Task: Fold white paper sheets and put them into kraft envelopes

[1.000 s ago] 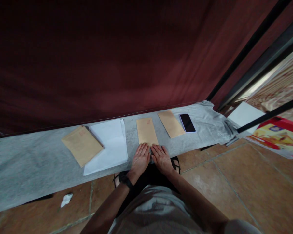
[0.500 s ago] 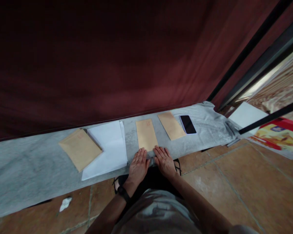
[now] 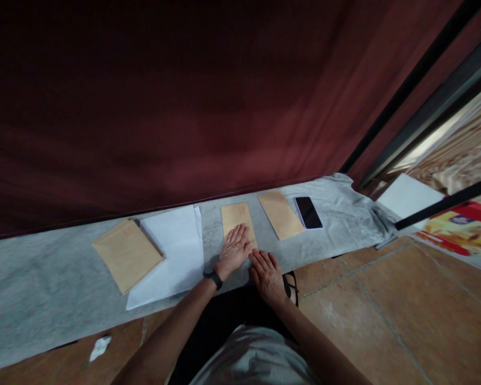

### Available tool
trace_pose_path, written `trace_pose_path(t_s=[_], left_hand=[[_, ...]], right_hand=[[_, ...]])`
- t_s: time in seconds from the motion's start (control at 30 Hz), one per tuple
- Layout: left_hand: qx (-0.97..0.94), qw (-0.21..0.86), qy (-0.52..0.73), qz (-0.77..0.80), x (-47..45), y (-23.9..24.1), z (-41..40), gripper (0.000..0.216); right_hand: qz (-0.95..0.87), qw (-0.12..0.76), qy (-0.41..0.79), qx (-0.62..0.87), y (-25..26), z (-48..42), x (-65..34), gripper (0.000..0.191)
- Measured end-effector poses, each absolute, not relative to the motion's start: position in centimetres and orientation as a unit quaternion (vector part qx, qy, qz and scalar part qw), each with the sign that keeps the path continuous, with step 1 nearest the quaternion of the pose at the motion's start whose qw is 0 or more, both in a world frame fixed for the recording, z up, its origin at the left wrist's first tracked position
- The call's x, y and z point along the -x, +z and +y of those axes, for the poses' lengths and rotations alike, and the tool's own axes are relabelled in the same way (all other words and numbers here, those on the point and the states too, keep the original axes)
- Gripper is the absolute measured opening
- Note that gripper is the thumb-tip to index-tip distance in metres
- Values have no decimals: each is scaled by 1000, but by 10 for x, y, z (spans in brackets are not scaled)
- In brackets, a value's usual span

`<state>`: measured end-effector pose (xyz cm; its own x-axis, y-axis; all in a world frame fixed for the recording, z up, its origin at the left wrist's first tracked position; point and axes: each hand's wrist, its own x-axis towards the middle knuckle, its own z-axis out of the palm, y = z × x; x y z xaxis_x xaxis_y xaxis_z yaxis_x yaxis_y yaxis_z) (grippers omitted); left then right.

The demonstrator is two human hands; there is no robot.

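A brown paper envelope [image 3: 233, 213] with a small reddish print lies in front of me on the grey cloth. My left hand [image 3: 234, 250], with a dark band at the wrist, rests flat across the envelope's lower half and covers part of it. At the envelope's lower right corner lies my right hand [image 3: 268, 276], fingers stretched out and touching the edge. To the right is a second brown envelope [image 3: 281, 215], lying at a slant. Several brown envelopes [image 3: 128, 255] are stacked at the left, partly over white paper sheets [image 3: 172, 251].
A phone [image 3: 308, 213] lies right of the second envelope. The long narrow surface is covered with grey cloth [image 3: 44, 283], and a dark red curtain [image 3: 184, 107] hangs behind it. A black pole [image 3: 449, 203] and a colourful box [image 3: 465, 232] stand at the right. Scrap paper [image 3: 100, 347] lies on the tiled floor.
My left hand has moved up from the envelope's bottom edge onto its lower half. My right hand stays near the lower right corner. The view has shifted slightly.
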<state>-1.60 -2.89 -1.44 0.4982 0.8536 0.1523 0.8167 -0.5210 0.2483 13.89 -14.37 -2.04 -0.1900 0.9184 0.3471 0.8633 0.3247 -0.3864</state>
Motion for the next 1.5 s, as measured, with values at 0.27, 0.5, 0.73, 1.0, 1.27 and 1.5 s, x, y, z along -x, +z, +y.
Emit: trace_pose_path(t_s=[0.27,0.5,0.73,1.0,1.27,1.5], left_hand=[[-843,65,118,521,-4,-13,41,58],[-833,86,97,538,-12,-8,61,59],[-849,111,79,510,6,-10,33,58],[-881,100,82,456,39,-7,-47,52],[-887,34,118,445,57,-7,-118,58],[-889,-20,84,450,58,-10,-121,62]], right_hand=[[-767,266,53,581,-24,-143,-138,46],[-765,263,49,585,-26,-141,-137,47],[-767,276,47,578,-25,-142,-138,48],[-771,273,50,573,-22,-143,-138,49],[-772,262,39,578,-22,-145,-138,45],[-784,243,37,570,-16,-144,-128,44]])
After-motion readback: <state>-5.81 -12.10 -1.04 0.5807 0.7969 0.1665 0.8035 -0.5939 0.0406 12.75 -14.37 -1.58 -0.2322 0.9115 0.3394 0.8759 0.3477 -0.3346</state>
